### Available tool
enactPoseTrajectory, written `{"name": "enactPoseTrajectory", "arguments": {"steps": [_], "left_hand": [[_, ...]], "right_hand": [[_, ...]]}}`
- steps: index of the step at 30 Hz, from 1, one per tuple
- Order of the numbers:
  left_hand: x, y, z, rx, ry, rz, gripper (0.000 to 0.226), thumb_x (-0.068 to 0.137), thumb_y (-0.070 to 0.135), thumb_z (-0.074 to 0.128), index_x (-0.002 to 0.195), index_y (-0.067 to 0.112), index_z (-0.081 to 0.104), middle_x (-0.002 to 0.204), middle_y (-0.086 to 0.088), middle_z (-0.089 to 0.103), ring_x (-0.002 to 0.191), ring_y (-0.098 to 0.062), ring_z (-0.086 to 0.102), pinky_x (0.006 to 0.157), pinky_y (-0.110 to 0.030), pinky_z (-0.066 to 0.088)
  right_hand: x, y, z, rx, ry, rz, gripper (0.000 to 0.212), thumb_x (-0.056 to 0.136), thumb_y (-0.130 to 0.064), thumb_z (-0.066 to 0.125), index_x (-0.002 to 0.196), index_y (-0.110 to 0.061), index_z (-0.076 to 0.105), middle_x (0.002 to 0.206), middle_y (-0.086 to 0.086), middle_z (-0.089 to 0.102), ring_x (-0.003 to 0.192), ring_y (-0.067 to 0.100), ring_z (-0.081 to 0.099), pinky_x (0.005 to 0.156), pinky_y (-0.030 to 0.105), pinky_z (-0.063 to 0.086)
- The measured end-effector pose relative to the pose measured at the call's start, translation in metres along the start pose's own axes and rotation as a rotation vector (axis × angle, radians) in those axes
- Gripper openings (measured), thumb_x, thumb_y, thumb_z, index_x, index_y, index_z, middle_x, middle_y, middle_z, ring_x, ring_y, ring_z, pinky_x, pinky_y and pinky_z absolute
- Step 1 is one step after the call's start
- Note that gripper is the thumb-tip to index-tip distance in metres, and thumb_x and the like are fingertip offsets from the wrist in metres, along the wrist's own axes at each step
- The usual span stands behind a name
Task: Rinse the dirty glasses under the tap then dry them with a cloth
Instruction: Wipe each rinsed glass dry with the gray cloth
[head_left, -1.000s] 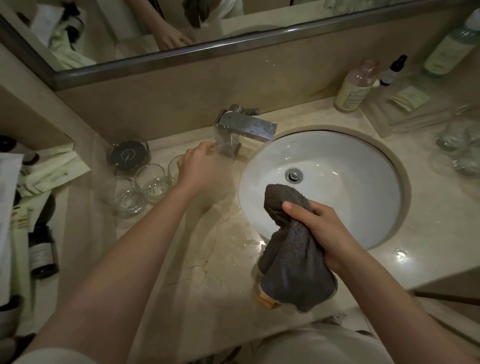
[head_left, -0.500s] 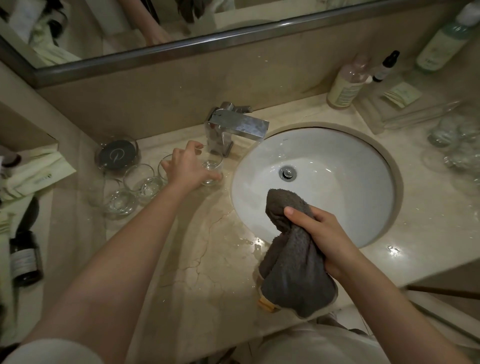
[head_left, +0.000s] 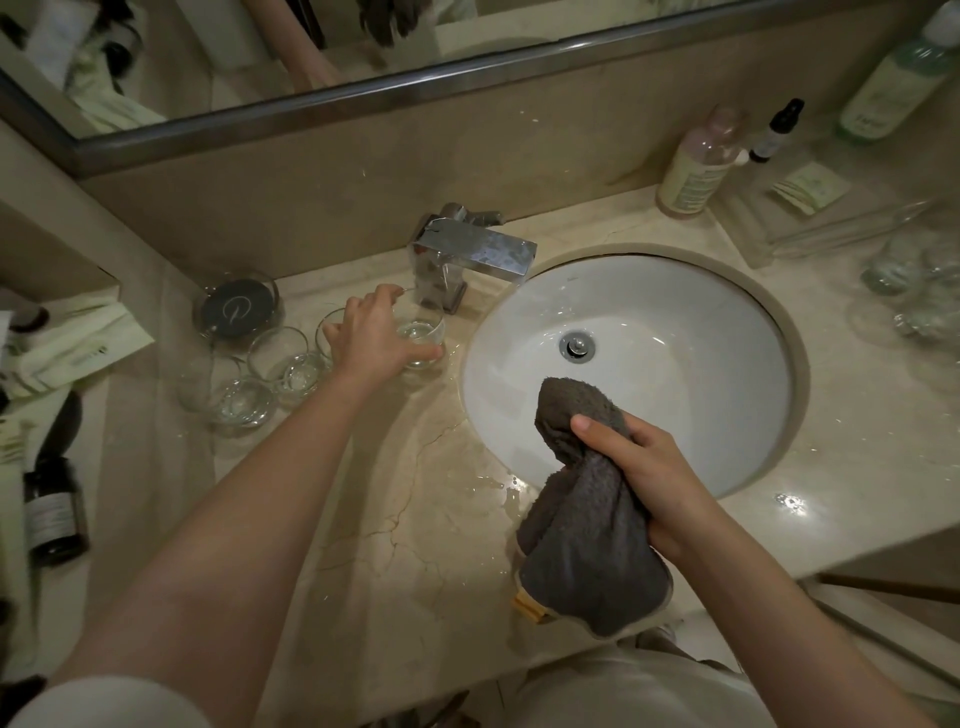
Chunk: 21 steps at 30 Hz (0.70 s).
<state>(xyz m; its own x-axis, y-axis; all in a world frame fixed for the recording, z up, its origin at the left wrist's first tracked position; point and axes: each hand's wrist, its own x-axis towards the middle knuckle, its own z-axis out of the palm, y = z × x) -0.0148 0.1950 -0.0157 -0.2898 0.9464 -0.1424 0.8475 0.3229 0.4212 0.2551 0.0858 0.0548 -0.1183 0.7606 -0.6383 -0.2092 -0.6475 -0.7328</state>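
Left of the tap, on the counter, we are gripping one glass with our left hand beside three others, our right hand clutching the grey cloth, so the job is seemingly nearing completion.

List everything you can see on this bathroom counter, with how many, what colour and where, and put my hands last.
glass: 1, clear, on the counter beside the tap, held by the left hand
other glasses: at least 3, clear, grouped left of the held one
jar: 1, clear with dark lid, behind those glasses
tap: 1, chrome, left of the basin
basin: 1, white, centre
cloth: 1, grey, at the basin's near edge
bottles: 3, pinkish, dark-capped and green, back right
dark bottle: 1, lying on the left shelf
mirror: 1, above
left hand: grips the glass
right hand: holds the cloth
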Motion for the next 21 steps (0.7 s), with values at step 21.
{"name": "enactPoseTrajectory", "arguments": {"steps": [21], "left_hand": [[0.003,-0.002,-0.002,-0.023,-0.047,-0.004,0.095,0.061,0.050,0.087,0.140,0.022,0.043,0.138,0.003,0.054,0.132,-0.022,0.039,0.105,-0.046,0.033]], "right_hand": [[-0.001,-0.003,-0.015,-0.020,0.010,0.008,0.040,0.066,-0.026,0.074,0.097,-0.002,0.070,0.083,0.017,0.068,0.072,0.030,0.065,0.068,0.038,0.057]]}}
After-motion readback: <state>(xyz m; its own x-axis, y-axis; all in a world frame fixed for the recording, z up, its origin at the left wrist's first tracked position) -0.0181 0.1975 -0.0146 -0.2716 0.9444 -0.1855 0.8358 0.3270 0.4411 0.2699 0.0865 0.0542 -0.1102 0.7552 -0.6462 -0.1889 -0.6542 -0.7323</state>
